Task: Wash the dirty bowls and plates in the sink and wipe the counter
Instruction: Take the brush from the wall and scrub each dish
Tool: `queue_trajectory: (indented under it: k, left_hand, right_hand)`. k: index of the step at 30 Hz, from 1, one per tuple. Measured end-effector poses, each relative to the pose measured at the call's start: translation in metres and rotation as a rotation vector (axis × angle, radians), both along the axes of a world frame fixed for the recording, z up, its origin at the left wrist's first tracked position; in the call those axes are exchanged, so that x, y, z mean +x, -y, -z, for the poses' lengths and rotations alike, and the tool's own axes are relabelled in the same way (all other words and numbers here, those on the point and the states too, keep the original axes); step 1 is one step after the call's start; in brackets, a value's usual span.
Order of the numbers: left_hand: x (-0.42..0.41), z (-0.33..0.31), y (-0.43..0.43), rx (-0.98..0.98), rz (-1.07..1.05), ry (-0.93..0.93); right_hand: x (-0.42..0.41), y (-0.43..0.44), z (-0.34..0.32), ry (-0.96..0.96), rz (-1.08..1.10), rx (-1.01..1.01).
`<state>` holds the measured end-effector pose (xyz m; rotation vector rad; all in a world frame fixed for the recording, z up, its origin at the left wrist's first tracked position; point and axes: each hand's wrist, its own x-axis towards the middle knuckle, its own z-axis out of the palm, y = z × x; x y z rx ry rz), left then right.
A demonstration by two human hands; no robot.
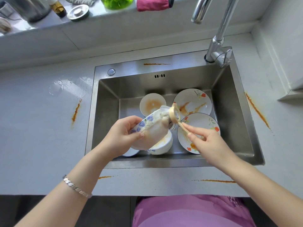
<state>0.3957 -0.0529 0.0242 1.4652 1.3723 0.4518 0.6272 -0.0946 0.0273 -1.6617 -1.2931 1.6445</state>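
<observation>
Left hand (pixel 124 135), bowl (pixel 150 126) above sink's (pixel 147 164) front edge

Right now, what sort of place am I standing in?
Probably a home kitchen: a steel sink with a tall faucet, a sauce-smeared plate lying in it, and a stained counter around it.

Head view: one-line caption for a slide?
Left hand holds blue-flowered bowl over sink; right hand holds wooden-handled brush at its mouth.
</observation>
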Motion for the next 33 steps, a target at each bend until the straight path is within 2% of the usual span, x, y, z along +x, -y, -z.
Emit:
queue_trajectory:
  k: [3,7,11,14,17,20,26,30,33]
  left_hand:
    - [0.0,0.002,0.0,0.018,-0.023,-0.012]
    - [0.002,0.003,0.001,0.001,0.006,-0.012]
    - [0.003,0.006,0.001,-0.009,0.035,-0.035]
    - [0.0,0.006,0.002,-0.042,-0.015,0.074]
    - [-0.006,0.0,0.002,-0.044,-0.08,0.264]
    - [-0.005,0.003,0.0,-0.062,-0.259,0.446]
    - [0.019,0.017,-0.005,-0.251,-0.875,0.613]
    - [0.032,0.02,-0.017,-0.263,-1.091,0.587]
    - [0.037,0.019,-0.017,-0.23,-1.065,0.479]
  right_hand:
    - [-0.005,0.004,-0.01,-0.034,-0.065,0.055]
    - [0.006,-0.006,0.002,0.043,0.003,0.018]
    - [-0.004,-0.001,-0.002,-0.021,-0.081,0.066]
    - [0.006,-0.013,0.011,-0.01,0.006,0.008]
    - [0.02,-0.02,0.028,-0.038,0.109,-0.195]
    - [0.022,-0.016,0.033,-0.1,0.17,-0.262]
    - [-0.002,-0.001,0.04,-0.092,0.253,-0.201]
    - [-0.021,0.019,0.039,-0.043,0.132,-0.045]
    - [-0.033,0.024,0.039,-0.007,0.078,0.052]
